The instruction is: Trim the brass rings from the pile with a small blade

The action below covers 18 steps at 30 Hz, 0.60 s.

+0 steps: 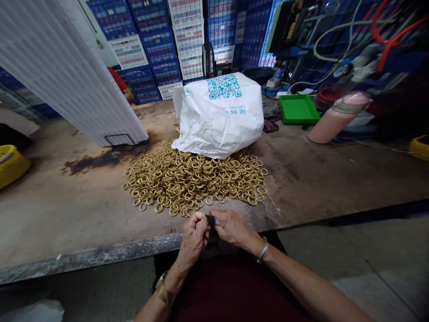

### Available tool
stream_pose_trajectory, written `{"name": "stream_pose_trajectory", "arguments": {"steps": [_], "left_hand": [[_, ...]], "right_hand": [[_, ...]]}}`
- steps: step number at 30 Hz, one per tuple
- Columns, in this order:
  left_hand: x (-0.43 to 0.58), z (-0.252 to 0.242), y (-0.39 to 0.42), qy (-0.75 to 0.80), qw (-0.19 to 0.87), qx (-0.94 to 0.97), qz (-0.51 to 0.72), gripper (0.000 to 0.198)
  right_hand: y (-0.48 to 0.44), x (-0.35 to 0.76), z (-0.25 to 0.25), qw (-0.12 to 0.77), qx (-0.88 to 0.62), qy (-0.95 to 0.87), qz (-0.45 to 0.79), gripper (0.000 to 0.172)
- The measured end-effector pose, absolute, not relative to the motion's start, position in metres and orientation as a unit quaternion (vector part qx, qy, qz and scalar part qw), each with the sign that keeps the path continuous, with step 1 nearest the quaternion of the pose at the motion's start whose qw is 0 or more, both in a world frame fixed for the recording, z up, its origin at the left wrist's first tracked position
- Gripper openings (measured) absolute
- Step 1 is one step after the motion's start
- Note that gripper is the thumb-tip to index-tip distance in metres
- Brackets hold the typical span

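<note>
At the table's front edge my left hand (193, 237) and my right hand (234, 227) meet with closed fingers. Between them runs a short dark strip-like piece (212, 219) with a grey end, pinched by my right hand; its kind is not clear. My left fingertips press close against its other end, and what they hold is hidden. Just beyond the hands lies a wide heap of brass-coloured rings (187, 179), with several loose rings along its near edge. A white woven sack (221, 120) with blue print rests on the back of the heap.
A tall stack of white ribbed sheets (77, 76) leans in a black wire stand (119, 142) at left. Right of the sack are a green tray (298, 109) and a pink bottle (338, 118). Blue and white crates (157, 44) rise behind; a person's red sleeve (117, 79) shows there.
</note>
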<state>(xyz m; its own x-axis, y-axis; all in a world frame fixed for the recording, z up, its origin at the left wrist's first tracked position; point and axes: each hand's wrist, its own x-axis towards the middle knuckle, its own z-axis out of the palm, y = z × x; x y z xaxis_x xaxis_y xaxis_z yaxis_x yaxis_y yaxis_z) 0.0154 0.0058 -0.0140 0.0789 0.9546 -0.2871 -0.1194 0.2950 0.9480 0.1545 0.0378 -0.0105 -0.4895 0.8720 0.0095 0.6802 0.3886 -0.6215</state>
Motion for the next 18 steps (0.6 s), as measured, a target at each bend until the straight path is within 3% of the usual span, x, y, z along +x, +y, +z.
{"name": "stream_pose_trajectory", "arguments": {"steps": [7,11,18], "left_hand": [[0.014,0.002,-0.005,0.484,0.665,0.367,0.435,0.030],[0.014,0.013,-0.004,0.418,0.752,0.234,0.452,0.032],[0.005,-0.005,0.002,0.394,0.783,0.097,0.472,0.026]], "right_hand": [[0.051,0.159,-0.008,0.069,-0.544,-0.808,0.213,0.020],[0.061,0.156,-0.013,0.084,-0.569,-0.799,0.178,0.018],[0.068,0.142,-0.019,0.068,-0.576,-0.804,0.132,0.024]]}}
